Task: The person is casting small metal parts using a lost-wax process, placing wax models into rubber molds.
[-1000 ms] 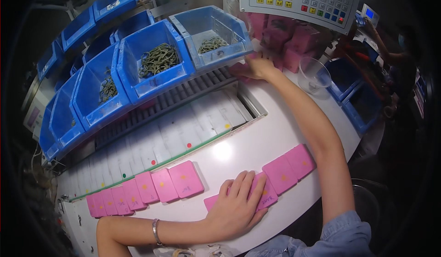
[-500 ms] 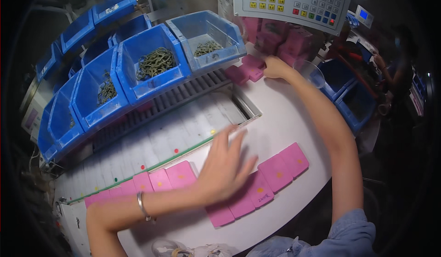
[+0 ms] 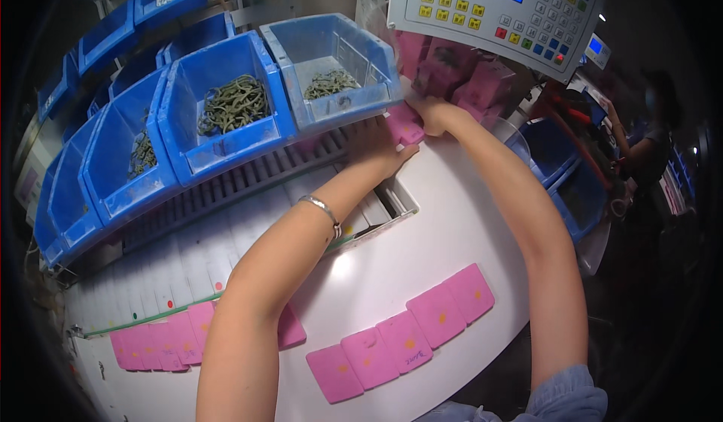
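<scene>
1. Touching the far part of the smooth white desk [image 3: 452, 226], the right hand [image 3: 435, 117] lies against a small, flat pink rectangular block [image 3: 404, 125]; its fingers are curled, but whether they grip the block cannot be told.
2. The left hand [image 3: 380, 158] is just beside the same block, on its left, with the thumb apart from the other fingers. These are partly in shadow below the pale blue plastic bin [image 3: 350, 109], so whether they hold anything cannot be told.
3. The block therefore sits between the two hands, near that bin's front right corner.
4. A shiny silver metal bracelet [image 3: 322, 207] circles the left wrist.
5. Closer to the body, five flat pink rectangular pieces with yellow marks [image 3: 404, 343] lie edge to edge in a slanting row on the desk.
6. To their left, a second row of similar pink pieces [image 3: 151, 344] runs partly behind the left forearm.
7. Beyond that row lie white panels with coloured dots along a green edge [image 3: 158, 279].
8. Above stand deep blue plastic bins [image 3: 230, 151], some with greenish, tangled strands [image 3: 233, 104].
9. A grey console with coloured keys [image 3: 489, 22] hangs at the upper right, and another person [image 3: 654, 136] is farther back.
</scene>
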Tool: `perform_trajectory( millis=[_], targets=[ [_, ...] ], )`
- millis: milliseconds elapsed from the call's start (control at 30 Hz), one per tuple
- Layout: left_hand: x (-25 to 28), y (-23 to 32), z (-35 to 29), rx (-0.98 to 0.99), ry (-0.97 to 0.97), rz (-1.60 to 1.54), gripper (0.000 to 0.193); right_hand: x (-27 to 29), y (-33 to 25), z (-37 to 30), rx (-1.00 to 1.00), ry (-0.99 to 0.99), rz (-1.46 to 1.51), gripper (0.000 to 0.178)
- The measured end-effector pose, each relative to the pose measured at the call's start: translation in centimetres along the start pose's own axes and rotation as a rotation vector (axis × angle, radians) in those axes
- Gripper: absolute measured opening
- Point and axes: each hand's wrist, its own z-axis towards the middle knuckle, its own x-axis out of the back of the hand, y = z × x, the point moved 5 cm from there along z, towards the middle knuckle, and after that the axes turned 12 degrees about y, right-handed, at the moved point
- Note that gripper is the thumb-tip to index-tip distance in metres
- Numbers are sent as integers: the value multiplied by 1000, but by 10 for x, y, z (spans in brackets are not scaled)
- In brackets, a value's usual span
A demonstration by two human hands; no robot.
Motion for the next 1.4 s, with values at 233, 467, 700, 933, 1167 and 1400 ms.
perform_trajectory(
  millis=[233,467,700,933,1167,1400],
  targets=[
    [-6,3,16,-40,-29,-35,75,-9,1,32,-49,-371,48,111],
    [11,6,20,-131,-92,36,68,19,-13,-3,-60,-403,281,114],
    [45,-2,1,-349,-289,-1,65,13,-22,-28,163,-390,459,108],
    [50,-23,-9,-183,-241,38,66,-7,-8,-5,246,-84,67,94],
    [47,-19,-19,-261,18,38,66,-17,-33,11,230,-18,147,88],
    [57,-7,-15,-305,-146,-63,55,-2,-40,-29,141,37,301,79]
  ],
)
